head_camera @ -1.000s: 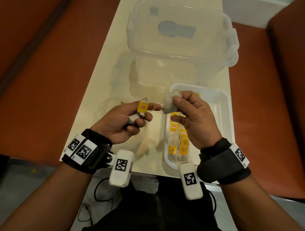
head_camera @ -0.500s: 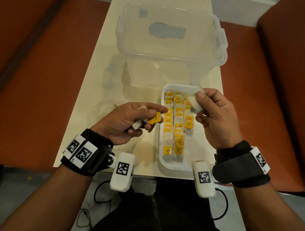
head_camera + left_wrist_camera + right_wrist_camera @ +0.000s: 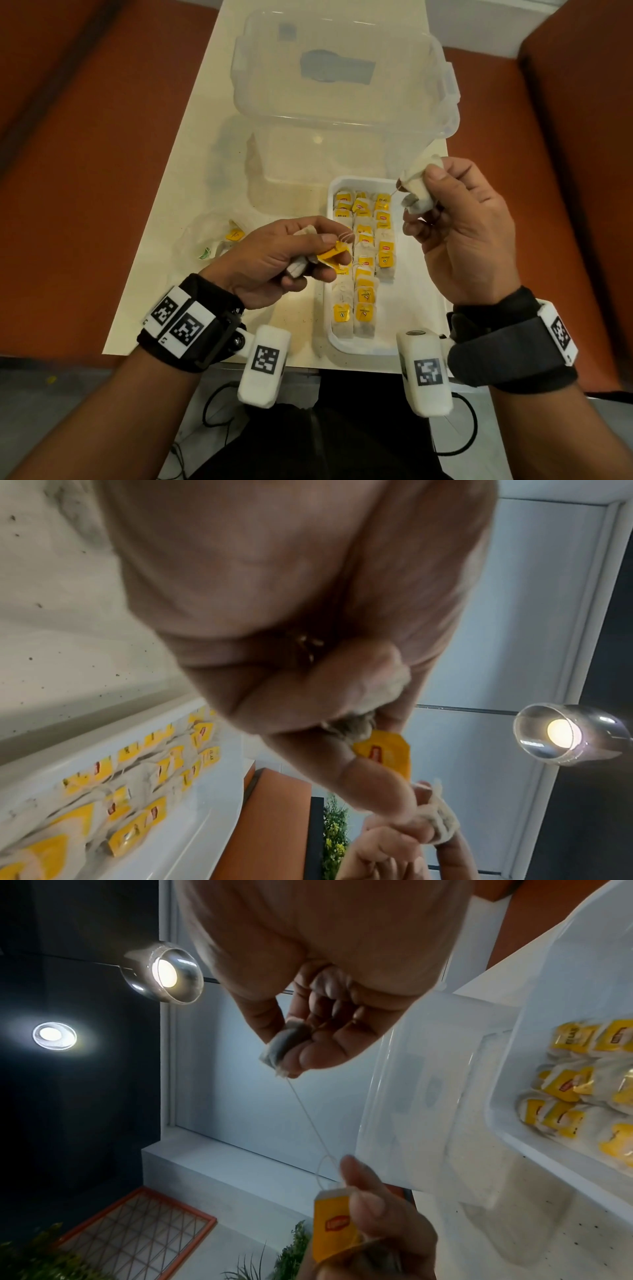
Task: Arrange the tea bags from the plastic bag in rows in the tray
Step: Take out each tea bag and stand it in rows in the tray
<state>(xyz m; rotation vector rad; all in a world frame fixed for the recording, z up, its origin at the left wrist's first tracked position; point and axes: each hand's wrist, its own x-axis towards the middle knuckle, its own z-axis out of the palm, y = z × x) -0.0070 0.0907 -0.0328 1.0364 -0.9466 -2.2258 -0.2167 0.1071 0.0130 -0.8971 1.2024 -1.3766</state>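
Both hands are busy: my right hand (image 3: 459, 233) pinches a pale paper tea bag (image 3: 416, 190) above the white plastic tray (image 3: 421, 308), while my left hand (image 3: 274, 260) clamps its yellow paper tag (image 3: 334, 255) and a second bag. The string (image 3: 308, 1115) runs taut between them, so I judge I'm untangling. Next I must free it, then lay the bag in the short third row. Tags' red logo is unreadable; one tag reads "RELAX". Clear plastic bag (image 3: 212, 240) lies left of the tray.

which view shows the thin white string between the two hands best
The right wrist view: the thin white string runs taut against the pale wall from the right hand's tea bag to the yellow paper tag. The head view shows only a faint thread; the left wrist view hides it.
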